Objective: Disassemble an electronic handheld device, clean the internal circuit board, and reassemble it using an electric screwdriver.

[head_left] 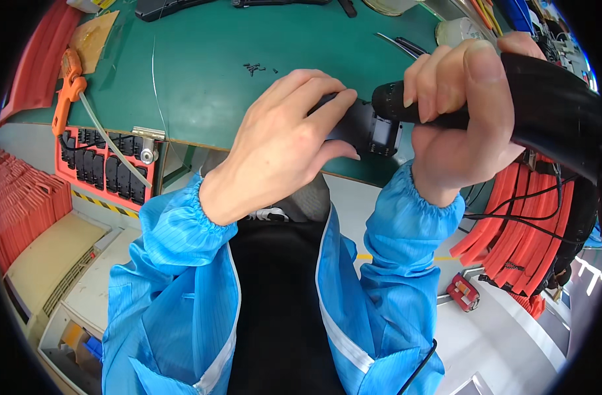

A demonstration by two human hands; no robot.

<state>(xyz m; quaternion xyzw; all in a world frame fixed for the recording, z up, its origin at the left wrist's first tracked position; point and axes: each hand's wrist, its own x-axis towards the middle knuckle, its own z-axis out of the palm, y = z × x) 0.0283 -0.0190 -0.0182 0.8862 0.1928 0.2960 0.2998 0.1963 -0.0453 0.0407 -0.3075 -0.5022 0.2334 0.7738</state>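
My right hand [459, 105] is wrapped around a thick black power screwdriver [544, 99], its ribbed nose [388, 100] pointing left. Below that nose, a black plastic part [360, 128] with a rectangular recess at its right end lies at the front edge of the green mat. The fingers and thumb of my left hand [288, 125] close on the part's left end and cover much of it. The screwdriver's tip is not distinct, so I cannot tell whether it touches the part. Beyond my left hand, several small black screws [253, 68] are scattered on the mat.
An orange glue gun [71, 89] is at the left edge of the green mat [196, 46]. Beneath it sits a red foam tray [103, 148] of black parts. Red foam sheets [511, 224] and cables hang at right. Black tools [176, 8] lie along the back.
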